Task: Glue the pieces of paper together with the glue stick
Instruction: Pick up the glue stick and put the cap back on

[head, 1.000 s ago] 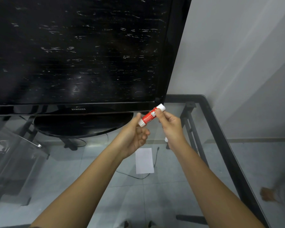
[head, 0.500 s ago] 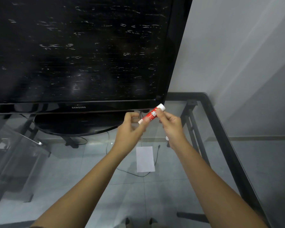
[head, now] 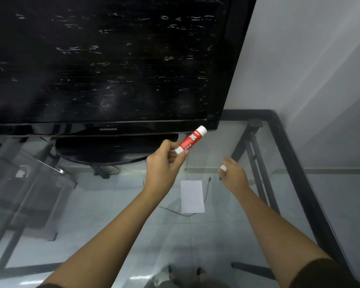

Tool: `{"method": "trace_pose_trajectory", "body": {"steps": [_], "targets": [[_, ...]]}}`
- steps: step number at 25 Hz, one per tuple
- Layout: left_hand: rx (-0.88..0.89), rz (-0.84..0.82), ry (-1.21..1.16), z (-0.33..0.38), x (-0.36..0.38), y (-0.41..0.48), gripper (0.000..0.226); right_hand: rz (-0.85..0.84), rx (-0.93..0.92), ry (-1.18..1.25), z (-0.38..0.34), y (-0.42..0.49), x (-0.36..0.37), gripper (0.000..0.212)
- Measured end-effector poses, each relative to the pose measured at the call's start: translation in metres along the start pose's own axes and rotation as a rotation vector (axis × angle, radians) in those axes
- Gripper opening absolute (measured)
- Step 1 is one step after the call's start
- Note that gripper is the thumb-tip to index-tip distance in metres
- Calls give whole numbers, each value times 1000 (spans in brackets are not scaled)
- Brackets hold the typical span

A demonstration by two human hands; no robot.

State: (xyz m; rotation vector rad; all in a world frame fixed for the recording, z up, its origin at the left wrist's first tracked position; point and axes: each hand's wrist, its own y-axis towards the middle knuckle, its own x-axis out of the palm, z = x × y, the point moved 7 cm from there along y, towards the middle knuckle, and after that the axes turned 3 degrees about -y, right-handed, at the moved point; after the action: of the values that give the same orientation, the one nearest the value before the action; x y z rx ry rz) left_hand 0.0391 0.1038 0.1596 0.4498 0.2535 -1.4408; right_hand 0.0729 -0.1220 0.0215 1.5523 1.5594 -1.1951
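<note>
My left hand (head: 164,163) pinches the lower white end of a red-and-white glue stick (head: 190,140), which tilts up to the right above the glass table. To its right and lower, my right hand (head: 233,175) is off the stick, its fingers curled around a small white piece (head: 223,167) that looks like a cap. One white rectangle of paper (head: 191,196) lies flat on the glass between my forearms, below both hands. I cannot tell whether it is a single sheet or a stack.
A large black television (head: 112,69) on an oval stand (head: 104,150) fills the back of the glass table. The table's black frame (head: 295,163) runs along the right, close to a white wall (head: 320,69). A thin cable (head: 206,190) shows by the paper.
My right hand let go of the glue stick and dropped down to the right. My left hand took hold of the stick's lower end and now holds it alone.
</note>
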Motion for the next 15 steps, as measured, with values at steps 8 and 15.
{"method": "trace_pose_trajectory", "body": {"steps": [8,15], "targets": [[-16,15,6,-5,-10,-2,23,-103,-58,-421,12,10,31,23],[-36,-11,4,-11,4,-2,22,-24,8,131,7,2,25,22]]}}
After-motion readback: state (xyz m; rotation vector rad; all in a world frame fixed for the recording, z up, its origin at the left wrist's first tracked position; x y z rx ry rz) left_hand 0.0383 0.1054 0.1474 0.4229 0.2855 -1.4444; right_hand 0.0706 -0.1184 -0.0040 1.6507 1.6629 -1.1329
